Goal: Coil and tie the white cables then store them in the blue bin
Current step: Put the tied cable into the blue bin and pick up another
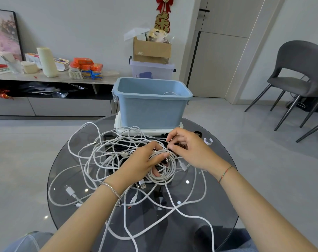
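Coil in hand, tie not yet made; bin straight beyond.

The left hand [142,164] grips the wound white coil [160,180], fingers hooked through its ring. The right hand [189,150] pinches a strand narrowly at the coil's far rim, just beside the left fingertips. Judged: binding is due there. Loose cables [92,155] sprawl left and near on the counter [218,188]. The blue bin [151,110] stands far of both hands.

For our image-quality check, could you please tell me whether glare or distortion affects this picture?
Head view: the left hand, right hand and coiled cable are sharp; small bright reflections dot the glass table; the wide-angle lens tilts the door frame.
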Motion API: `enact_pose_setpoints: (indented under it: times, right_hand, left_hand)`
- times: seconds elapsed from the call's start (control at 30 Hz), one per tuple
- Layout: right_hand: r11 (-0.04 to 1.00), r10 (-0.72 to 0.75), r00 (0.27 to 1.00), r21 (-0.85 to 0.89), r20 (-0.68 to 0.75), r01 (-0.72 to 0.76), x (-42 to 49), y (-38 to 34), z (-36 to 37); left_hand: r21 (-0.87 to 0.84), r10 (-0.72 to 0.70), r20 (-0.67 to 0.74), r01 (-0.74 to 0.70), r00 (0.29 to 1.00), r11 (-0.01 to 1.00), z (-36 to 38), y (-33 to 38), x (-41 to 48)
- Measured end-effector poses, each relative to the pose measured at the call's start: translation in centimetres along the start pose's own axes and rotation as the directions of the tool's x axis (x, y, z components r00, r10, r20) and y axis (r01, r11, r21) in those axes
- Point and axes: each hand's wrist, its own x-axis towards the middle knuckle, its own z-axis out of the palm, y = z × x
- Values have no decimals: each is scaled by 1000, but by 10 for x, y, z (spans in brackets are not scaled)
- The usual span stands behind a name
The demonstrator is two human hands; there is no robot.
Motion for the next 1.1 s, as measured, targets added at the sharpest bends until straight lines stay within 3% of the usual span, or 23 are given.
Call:
enact_pose_setpoints:
  times: [0.17,0.3,0.43,0.53,0.7,0.97,1.1]
  right_hand:
    - [999,-23,998,37,-62,25,-1,-2,1]
    - [989,-147,970,-20,-193,146,-5,-6,2]
    - [964,-233,965,-159,-118,213,-10,-8,2]
    - [931,-274,958,-271,-80,244,-11,-8,6]
    - [839,-336,940,-474,-64,268,-9,-9,9]
    - [602,-516,856,-716,-13,353,-7,-14,18]
    - [725,-468,880,-604,-78,331,-7,-14,17]
  left_hand:
    - [-54,6,21,-4,1000,999,0,1,0]
    - [-203,-35,-54,23,998,979,-3,2,4]
    - [-311,-83,-42,66,996,948,-2,6,3]
    - [-273,-93,-42,78,995,959,-3,0,5]
    - [-263,-131,-24,120,991,957,-1,-5,6]
    - [-222,-113,-51,99,992,970,6,-4,8]
    - [-283,-85,-45,69,995,957,5,-2,8]
